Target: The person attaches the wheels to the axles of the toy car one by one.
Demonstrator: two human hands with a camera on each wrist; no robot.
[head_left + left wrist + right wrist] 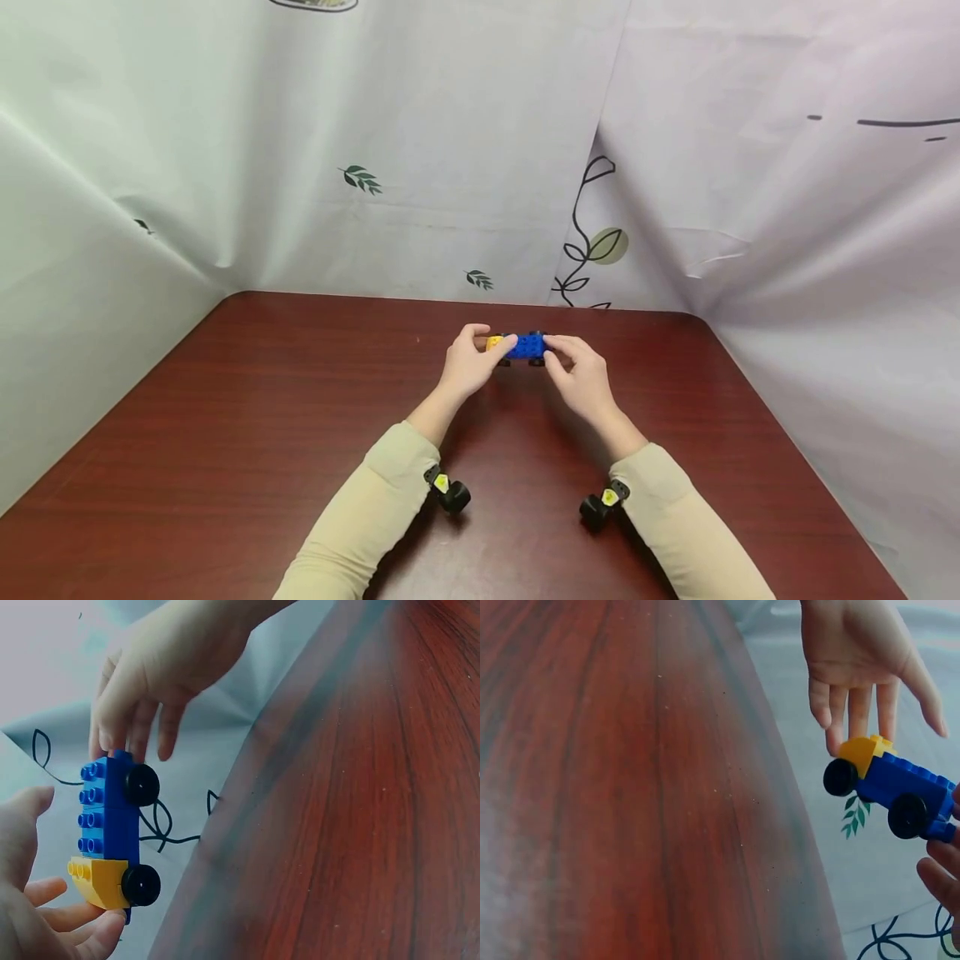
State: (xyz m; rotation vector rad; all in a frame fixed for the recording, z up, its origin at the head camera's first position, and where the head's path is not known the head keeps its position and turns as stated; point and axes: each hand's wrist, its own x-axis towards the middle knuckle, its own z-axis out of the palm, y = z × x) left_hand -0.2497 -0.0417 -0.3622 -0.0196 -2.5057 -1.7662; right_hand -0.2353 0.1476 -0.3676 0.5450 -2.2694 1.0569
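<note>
A toy car [530, 346] of building blocks is held up over the far part of the table, between both hands. Its body is blue and studded, with a yellow sloped block [105, 883] at the left end and black wheels [908, 816]. My right hand [583, 383] pinches the blue end between thumb and fingers. At the yellow end, the fingertips of my left hand [467, 367] touch the block. The left thumb stands apart from the car in both wrist views, and the fingers there are mostly straight. The right wrist view cuts off most of my right hand.
The brown wooden table [300, 450] has rounded far corners. White cloth [465, 150] with printed leaves hangs behind it and along both sides. Black wrist cameras [453, 497] are strapped at both sleeve cuffs, low over the tabletop.
</note>
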